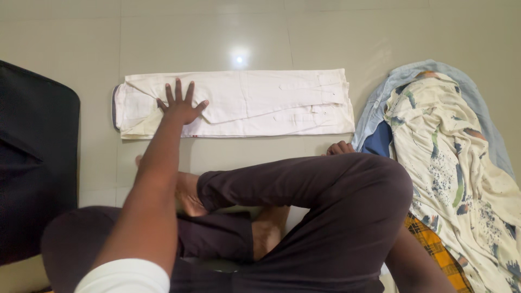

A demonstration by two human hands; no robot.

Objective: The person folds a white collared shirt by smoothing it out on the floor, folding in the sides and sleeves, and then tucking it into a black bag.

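Most of the right hand (340,148) is hidden behind the raised knee (374,184), so only its knuckles show (its grip cannot be told). The black bag (32,163) and the patterned cloth pile (461,179) run off the frame's edges.

You are looking down at a floor (325,38) of large, pale beige tiles with a smooth, glossy finish. Thin grout lines cross it, one running along near the top edge and others running down from it. A small, bright spot of overhead light (239,58) reflects off the tile near the top centre, with a soft glow around it. Along your left edge sits a big black object (32,163) with a fine woven surface and a rounded corner; what it is cannot be told. No walls, windows or furniture show in this view. The lighting is even and warm, with only faint shadows.
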